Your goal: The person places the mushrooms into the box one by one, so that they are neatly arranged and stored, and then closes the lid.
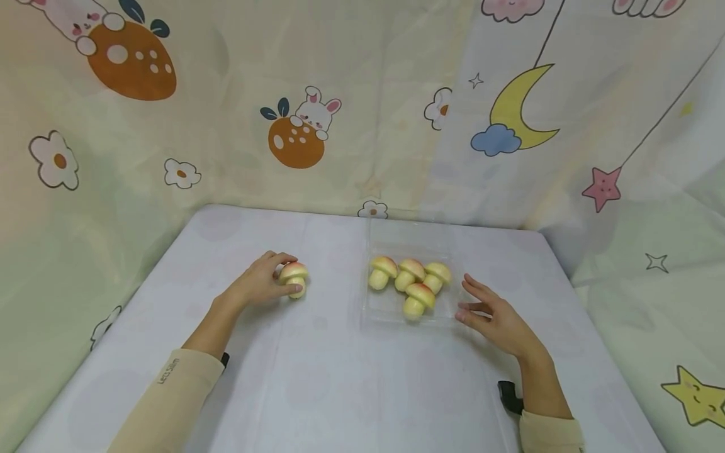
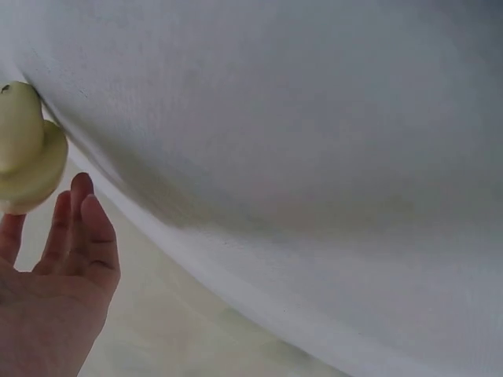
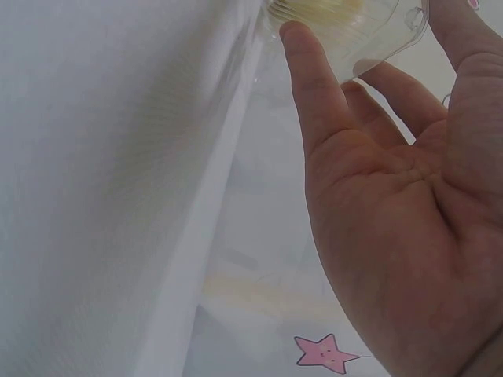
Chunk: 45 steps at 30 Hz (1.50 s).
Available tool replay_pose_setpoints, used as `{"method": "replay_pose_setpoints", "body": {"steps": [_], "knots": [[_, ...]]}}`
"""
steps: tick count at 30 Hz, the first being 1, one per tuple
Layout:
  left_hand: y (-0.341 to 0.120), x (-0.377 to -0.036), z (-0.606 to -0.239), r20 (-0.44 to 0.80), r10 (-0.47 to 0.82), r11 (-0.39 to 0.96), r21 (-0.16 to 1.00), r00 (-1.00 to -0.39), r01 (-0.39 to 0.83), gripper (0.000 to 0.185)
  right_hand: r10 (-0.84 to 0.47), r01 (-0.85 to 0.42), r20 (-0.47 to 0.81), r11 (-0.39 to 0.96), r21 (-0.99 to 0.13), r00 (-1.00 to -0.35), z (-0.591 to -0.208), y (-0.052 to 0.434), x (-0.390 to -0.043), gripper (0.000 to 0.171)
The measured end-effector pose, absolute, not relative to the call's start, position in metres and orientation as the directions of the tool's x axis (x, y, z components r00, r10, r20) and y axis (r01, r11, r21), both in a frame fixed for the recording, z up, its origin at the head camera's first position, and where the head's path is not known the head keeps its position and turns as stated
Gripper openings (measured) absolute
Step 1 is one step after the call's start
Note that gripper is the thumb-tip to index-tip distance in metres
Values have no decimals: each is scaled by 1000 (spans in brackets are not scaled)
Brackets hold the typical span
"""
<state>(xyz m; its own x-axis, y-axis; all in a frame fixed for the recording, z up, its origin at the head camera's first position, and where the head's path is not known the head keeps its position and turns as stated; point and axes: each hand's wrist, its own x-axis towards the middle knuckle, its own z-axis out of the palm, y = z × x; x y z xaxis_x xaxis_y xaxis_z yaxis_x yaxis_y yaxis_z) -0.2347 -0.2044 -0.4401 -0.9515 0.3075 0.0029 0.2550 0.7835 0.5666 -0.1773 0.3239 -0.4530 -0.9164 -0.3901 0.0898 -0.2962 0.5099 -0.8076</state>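
My left hand [image 1: 263, 280] pinches a toy mushroom [image 1: 294, 272] with a yellow stem and a red-tinged cap, thumb by the stem and fingers at the cap. In the left wrist view, the same mushroom [image 2: 27, 149] shows at the left edge, beside the left hand's fingers. A clear plastic box [image 1: 376, 313] stands right of centre with several similar mushrooms [image 1: 415, 302] in it. At its right side is my right hand [image 1: 501, 324], fingers loosely extended. In the right wrist view, the right hand's [image 3: 393, 181] fingertips touch the box's clear wall [image 3: 385, 39].
A white cloth covers the table [image 1: 317, 377]. Behind and beside it hangs a printed curtain [image 1: 362, 113] with rabbits, a moon and stars. The table's far edge lies just beyond the box.
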Motion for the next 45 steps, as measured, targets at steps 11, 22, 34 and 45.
{"method": "replay_pose_setpoints", "body": {"steps": [11, 22, 34, 45], "knots": [[-211, -239, -442, -22, 345, 725, 641, -938, 252, 70, -388, -291, 84, 511, -809, -918, -455, 323, -177, 78], [-213, -238, -439, 26, 364, 646, 713, -931, 272, 75, -387, -292, 83, 523, -801, -918, -453, 325, -178, 79], [-211, -239, -436, 88, 332, 643, 708, -939, 293, 72, -394, -298, 85, 520, -800, -915, -452, 325, -179, 79], [-206, -240, -431, 79, 347, 665, 681, -934, 305, 71, -378, -267, 58, 529, -805, -924, -450, 324, -178, 80]]}}
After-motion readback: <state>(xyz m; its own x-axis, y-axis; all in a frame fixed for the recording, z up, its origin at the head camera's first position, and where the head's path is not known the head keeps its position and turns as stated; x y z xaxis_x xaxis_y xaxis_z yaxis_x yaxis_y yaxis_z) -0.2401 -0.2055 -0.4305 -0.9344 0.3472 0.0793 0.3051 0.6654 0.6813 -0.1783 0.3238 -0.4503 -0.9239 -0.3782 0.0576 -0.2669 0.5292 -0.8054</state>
